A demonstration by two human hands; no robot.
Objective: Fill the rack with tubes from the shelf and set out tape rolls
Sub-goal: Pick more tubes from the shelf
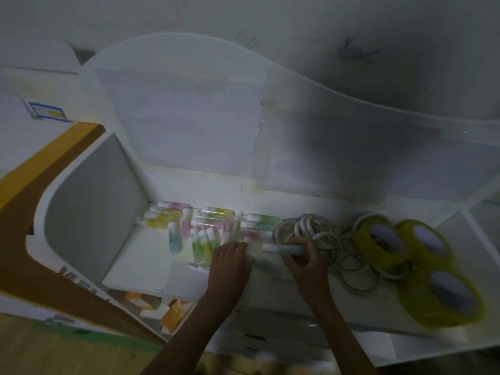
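Right now, the right hand [303, 257] pinches a blue-tinted tube [284, 249] lying sideways, cap leftward; the left hand [230, 262] rests relaxed just left, nearer the tube pile [205, 228]

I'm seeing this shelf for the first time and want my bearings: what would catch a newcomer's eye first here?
The three yellow-green tape rolls at the right end of the white shelf stand out most. Left of centre lies a jumble of pastel tubes, with a tangle of white rings between tubes and rolls. In front, the right hand grips a blue tube while the left hand reaches among the tubes.
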